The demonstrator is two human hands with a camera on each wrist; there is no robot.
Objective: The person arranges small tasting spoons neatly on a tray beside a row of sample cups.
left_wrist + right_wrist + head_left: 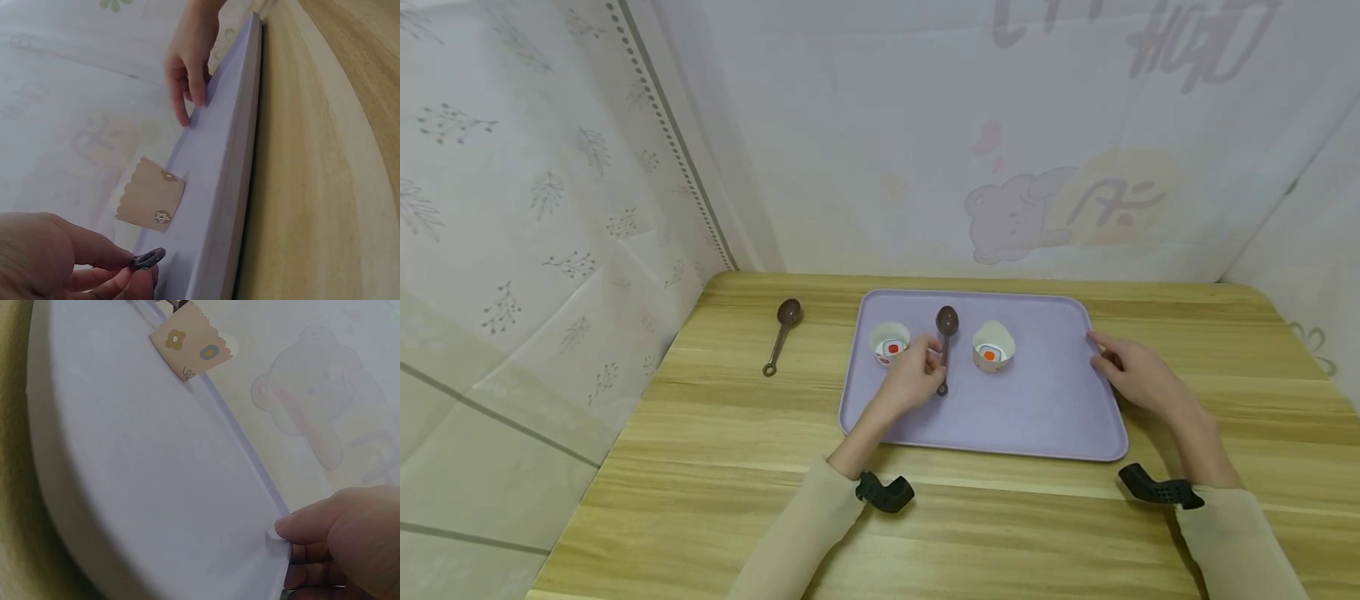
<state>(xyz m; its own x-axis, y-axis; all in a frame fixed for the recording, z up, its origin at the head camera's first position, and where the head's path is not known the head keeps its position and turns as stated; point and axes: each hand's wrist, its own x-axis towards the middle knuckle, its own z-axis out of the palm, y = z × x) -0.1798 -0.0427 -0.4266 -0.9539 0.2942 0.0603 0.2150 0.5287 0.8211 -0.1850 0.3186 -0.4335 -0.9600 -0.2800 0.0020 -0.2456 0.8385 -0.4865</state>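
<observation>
Between two paper baking cups on a lilac tray [1037,417], my left hand [913,375] pinches the handle of a dark brown measuring spoon [948,321]. The handle's ring end [150,258] pokes out past the thumb in the left wrist view. Left of the spoon is one paper cup [889,335], partly behind my left hand, with a red-centred piece inside. To the right stands the other cup [988,360], holding an orange-centred piece. My right hand [1138,371] grips the tray's right rim, its thumb [306,524] over the edge and fingers outside it.
A second brown spoon [784,329] lies on the wooden table [715,467] to the left of the tray. Behind the table hangs a pale printed curtain [850,150], with another patterned cloth [535,250] on the left side.
</observation>
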